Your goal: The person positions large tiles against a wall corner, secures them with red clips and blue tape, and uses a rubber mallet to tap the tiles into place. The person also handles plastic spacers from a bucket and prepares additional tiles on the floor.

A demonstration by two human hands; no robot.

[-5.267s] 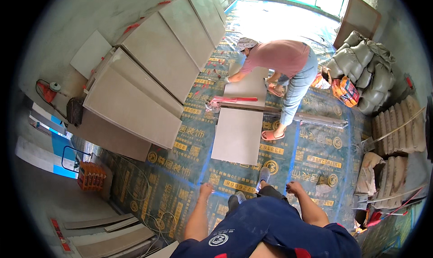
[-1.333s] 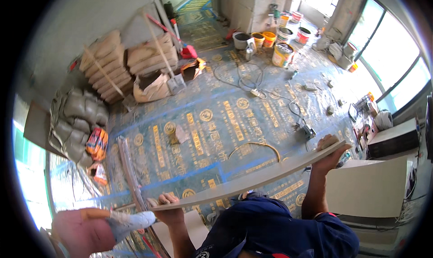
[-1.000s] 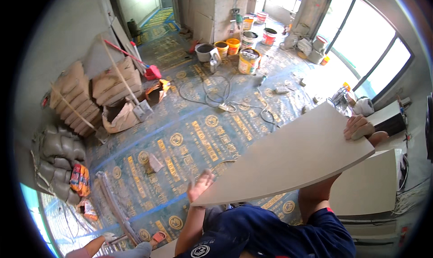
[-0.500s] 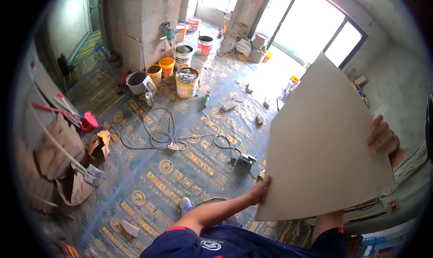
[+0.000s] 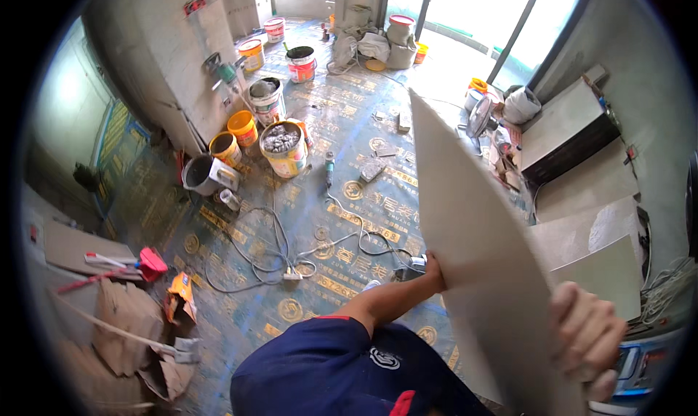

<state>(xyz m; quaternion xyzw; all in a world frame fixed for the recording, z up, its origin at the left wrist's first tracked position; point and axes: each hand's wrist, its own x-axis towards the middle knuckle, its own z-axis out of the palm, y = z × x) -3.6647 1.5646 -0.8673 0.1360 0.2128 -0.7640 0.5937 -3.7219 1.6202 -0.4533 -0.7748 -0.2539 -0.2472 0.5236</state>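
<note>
A large, flat beige tile point(image 5: 480, 241) stands steeply tilted in front of me, its pointed far corner toward the window. My left hand point(image 5: 435, 272) is closed on its left edge, with most of the fingers hidden behind it. On the opposite edge, near the lower right, my right hand point(image 5: 589, 336) is wrapped round the tile, slightly blurred. Just beyond my left hand, a corded power tool point(image 5: 411, 269) lies on the floor, partly covered by my arm.
Several buckets point(image 5: 283, 151), some filled with grey mortar, stand at the left of the floor. A cable point(image 5: 273, 231) loops to a power strip point(image 5: 292, 276). Along the right wall are a fan point(image 5: 478, 118) and flat panels point(image 5: 603, 271). Torn cardboard point(image 5: 127, 318) lies at left.
The tile has turned more edge-on and come lower and nearer. My right hand has moved down with it. My view has swung right, uncovering the panels along the right wall.
</note>
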